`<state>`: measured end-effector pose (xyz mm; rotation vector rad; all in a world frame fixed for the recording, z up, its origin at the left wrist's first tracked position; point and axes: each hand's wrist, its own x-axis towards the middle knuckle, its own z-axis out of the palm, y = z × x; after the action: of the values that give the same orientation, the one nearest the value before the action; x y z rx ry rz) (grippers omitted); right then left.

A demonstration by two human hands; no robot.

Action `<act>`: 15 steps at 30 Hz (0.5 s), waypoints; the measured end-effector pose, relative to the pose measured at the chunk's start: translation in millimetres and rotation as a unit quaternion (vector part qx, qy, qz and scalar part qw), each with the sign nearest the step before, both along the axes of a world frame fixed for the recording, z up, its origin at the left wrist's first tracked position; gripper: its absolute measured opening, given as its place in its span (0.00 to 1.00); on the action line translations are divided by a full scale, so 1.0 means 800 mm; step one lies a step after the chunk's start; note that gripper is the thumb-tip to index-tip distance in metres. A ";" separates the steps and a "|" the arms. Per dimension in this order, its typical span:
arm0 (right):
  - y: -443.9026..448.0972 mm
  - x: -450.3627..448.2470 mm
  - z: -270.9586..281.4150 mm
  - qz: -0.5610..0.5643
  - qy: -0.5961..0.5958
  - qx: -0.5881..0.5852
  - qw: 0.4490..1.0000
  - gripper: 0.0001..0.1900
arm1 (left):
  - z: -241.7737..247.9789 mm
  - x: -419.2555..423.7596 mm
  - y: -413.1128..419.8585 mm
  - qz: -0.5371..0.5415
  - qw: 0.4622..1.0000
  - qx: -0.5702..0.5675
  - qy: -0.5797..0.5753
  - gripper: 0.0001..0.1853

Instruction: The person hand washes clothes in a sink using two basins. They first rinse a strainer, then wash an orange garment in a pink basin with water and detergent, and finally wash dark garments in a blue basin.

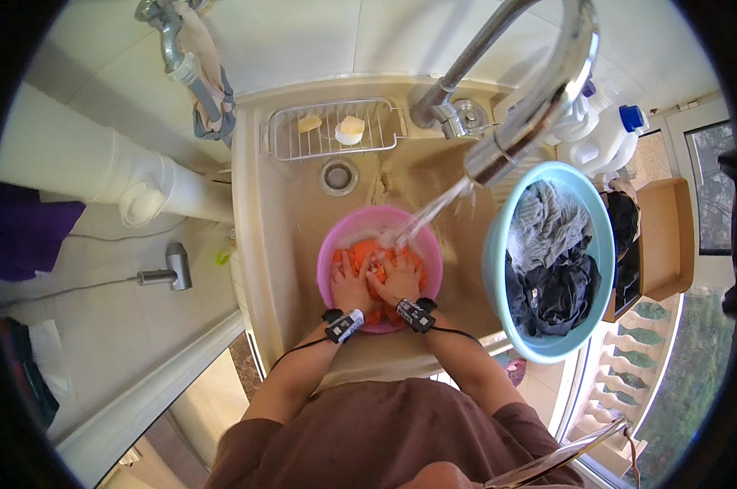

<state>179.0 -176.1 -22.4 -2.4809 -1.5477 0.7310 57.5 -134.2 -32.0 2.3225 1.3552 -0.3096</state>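
Note:
A pink plastic basin (327, 244) stands in the beige sink, with a wet orange cloth (368, 249) and some foamy water inside. My left hand (349, 287) lies on the cloth with its fingers spread. Beside it, my right hand (399, 276) presses on the same cloth, fingers also apart. From the chrome faucet (484, 160) a stream of water (433, 211) runs into the basin near my right fingertips. Part of the cloth is hidden under both hands. Each wrist wears a strapped device with a black cable.
Right of the basin, a light blue tub (497, 287) holds soapy grey and black garments. Behind are a wire rack (289, 147) with soap pieces and a sink drain (338, 176). White jugs (601, 153) and an open cardboard box (667, 235) stand right. A hair dryer (176, 266) is at left.

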 end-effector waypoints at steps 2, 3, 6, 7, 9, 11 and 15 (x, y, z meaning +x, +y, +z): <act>0.009 0.006 -0.035 0.003 0.002 -0.046 0.999 0.31 | -0.020 0.009 0.001 0.021 1.000 -0.001 -0.009 0.53; 0.017 0.008 -0.052 0.003 -0.044 -0.034 0.998 0.31 | -0.028 0.016 0.008 0.027 0.999 -0.025 0.003 0.53; 0.030 0.016 -0.089 0.068 -0.119 0.020 0.990 0.29 | -0.037 0.028 0.032 0.048 0.996 -0.077 -0.020 0.43; 0.031 0.019 -0.096 0.084 -0.101 0.011 0.991 0.28 | -0.037 0.030 0.041 0.058 0.992 -0.102 -0.043 0.41; 0.035 0.026 -0.106 0.075 -0.068 -0.022 0.995 0.28 | -0.030 0.031 0.053 0.049 0.992 -0.094 -0.064 0.32; 0.036 0.035 -0.110 0.058 -0.021 -0.054 0.997 0.27 | -0.024 0.033 0.059 0.064 0.971 -0.225 -0.047 0.26; 0.047 0.054 -0.109 0.030 0.049 -0.074 0.996 0.26 | -0.021 0.035 0.068 0.128 0.945 -0.253 -0.161 0.28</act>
<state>222.3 -138.3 -109.2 -2.4653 -1.5945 0.9973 85.1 -80.0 -48.6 1.6698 1.2201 -0.1615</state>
